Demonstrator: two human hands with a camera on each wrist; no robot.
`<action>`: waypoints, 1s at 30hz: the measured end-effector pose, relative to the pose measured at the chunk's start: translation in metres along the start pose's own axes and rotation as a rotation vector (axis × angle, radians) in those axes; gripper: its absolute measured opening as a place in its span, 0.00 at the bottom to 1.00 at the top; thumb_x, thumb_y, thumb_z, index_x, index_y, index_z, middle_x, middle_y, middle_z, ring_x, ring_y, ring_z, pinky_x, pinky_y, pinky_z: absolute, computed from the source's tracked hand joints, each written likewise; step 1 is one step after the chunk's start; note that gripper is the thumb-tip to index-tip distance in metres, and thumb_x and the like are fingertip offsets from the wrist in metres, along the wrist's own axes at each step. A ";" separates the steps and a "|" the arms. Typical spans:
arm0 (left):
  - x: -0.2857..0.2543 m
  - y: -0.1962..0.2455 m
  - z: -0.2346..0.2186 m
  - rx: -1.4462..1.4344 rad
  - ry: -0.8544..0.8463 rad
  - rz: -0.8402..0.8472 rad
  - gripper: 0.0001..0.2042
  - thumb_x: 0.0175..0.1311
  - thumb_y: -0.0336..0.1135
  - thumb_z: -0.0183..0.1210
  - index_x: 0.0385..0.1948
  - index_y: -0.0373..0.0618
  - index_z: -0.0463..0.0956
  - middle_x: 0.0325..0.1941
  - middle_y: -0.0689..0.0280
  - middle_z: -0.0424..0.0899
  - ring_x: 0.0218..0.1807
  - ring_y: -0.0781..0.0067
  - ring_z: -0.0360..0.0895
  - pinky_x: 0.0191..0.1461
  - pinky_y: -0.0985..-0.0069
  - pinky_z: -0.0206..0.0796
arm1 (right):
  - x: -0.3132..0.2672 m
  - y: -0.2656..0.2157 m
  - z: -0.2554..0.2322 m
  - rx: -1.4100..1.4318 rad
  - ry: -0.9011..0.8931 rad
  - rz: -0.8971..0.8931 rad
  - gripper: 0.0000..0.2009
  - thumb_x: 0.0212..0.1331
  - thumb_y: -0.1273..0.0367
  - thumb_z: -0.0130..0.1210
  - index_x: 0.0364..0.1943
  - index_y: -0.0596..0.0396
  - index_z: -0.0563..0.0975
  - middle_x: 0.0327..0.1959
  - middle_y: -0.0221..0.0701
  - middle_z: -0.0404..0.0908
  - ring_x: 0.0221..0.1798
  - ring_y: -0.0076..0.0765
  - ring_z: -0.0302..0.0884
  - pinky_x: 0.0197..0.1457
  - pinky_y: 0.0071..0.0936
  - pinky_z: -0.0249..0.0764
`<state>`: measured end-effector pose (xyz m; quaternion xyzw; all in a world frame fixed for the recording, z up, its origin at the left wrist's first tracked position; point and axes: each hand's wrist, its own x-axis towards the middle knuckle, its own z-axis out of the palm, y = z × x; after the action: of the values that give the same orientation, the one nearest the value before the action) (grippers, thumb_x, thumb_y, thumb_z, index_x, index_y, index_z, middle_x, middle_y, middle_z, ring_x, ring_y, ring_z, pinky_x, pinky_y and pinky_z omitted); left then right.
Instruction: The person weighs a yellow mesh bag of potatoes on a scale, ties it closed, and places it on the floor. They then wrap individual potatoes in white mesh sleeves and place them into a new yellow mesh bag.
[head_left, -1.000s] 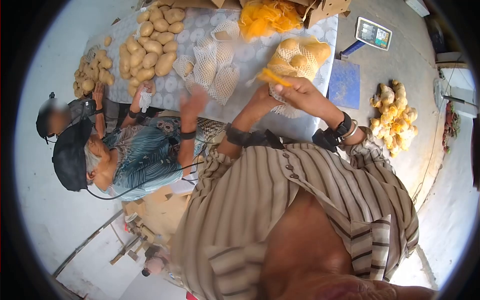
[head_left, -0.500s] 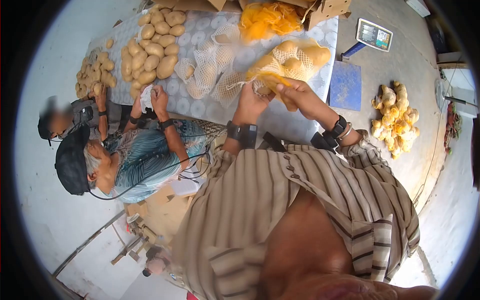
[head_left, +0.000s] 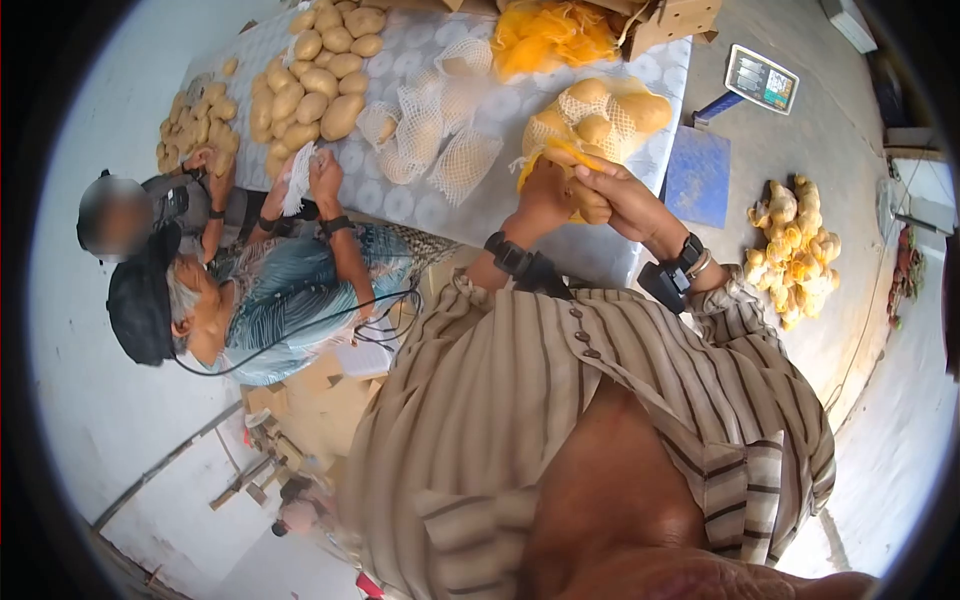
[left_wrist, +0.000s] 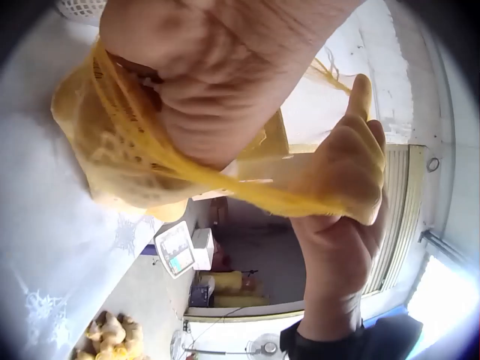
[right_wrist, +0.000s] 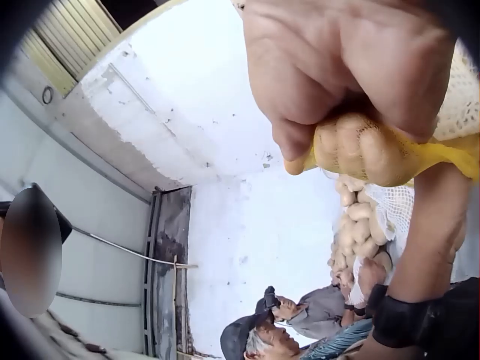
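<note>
A yellow mesh bag [head_left: 545,125] full of potatoes, some in white foam-net sleeves, lies at the table's near right corner. My left hand [head_left: 545,195] grips the bag's gathered mouth, its fingers curled with yellow mesh stretched over them in the right wrist view. Close beside it, my right hand [head_left: 625,200] holds the same mesh, thumb extended along the top. Between the hands the mesh [left_wrist: 251,196] runs as a taut band in the left wrist view. Several potatoes in white foam nets [head_left: 420,130] lie left of the bag.
Bare potatoes [head_left: 310,100] are heaped farther left on the patterned tablecloth [head_left: 385,205]. A pile of yellow mesh bags [head_left: 550,40] and a cardboard box [head_left: 670,25] sit at the back. A scale [head_left: 762,80] and filled bags [head_left: 795,255] stand on the floor. Two people work at left.
My hands have drawn the yellow mesh from a bunched strand to stretched around both hands. The neighbouring person's hands have come together on a white foam net.
</note>
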<state>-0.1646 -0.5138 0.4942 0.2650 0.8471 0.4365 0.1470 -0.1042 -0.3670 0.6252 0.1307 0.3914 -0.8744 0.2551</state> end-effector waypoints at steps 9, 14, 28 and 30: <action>-0.041 0.069 -0.060 -0.031 -0.191 -0.065 0.23 0.53 0.31 0.58 0.52 0.35 0.68 0.50 0.48 0.76 0.53 0.52 0.73 0.54 0.65 0.66 | 0.005 0.009 -0.039 0.274 -0.059 -0.142 0.19 0.71 0.64 0.40 0.63 0.49 0.63 0.16 0.17 0.49 0.16 0.15 0.45 0.19 0.14 0.46; -0.051 0.085 -0.118 -0.456 -0.321 -0.332 0.23 0.55 0.32 0.58 0.55 0.35 0.69 0.52 0.48 0.76 0.55 0.56 0.74 0.58 0.69 0.63 | 0.002 0.023 -0.049 0.230 -0.016 -0.109 0.19 0.71 0.65 0.40 0.64 0.49 0.62 0.16 0.17 0.49 0.17 0.15 0.47 0.19 0.14 0.47; -0.024 -0.073 -0.099 0.335 0.434 -0.481 0.43 0.36 0.32 0.69 0.61 0.42 0.56 0.60 0.51 0.62 0.59 0.45 0.64 0.58 0.56 0.65 | 0.001 0.028 -0.038 -0.157 0.090 -0.190 0.21 0.70 0.62 0.40 0.64 0.54 0.64 0.20 0.16 0.54 0.22 0.13 0.51 0.25 0.15 0.51; -0.027 -0.098 -0.103 0.105 0.358 -0.462 0.37 0.40 0.33 0.67 0.58 0.40 0.61 0.57 0.52 0.67 0.57 0.49 0.68 0.56 0.59 0.67 | 0.005 0.025 -0.032 -0.416 0.198 -0.291 0.22 0.69 0.58 0.43 0.61 0.55 0.68 0.22 0.16 0.59 0.24 0.14 0.54 0.28 0.16 0.52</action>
<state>-0.2236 -0.6440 0.4738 -0.0090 0.9190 0.3867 0.0766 -0.0933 -0.3584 0.5865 0.1029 0.6002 -0.7857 0.1087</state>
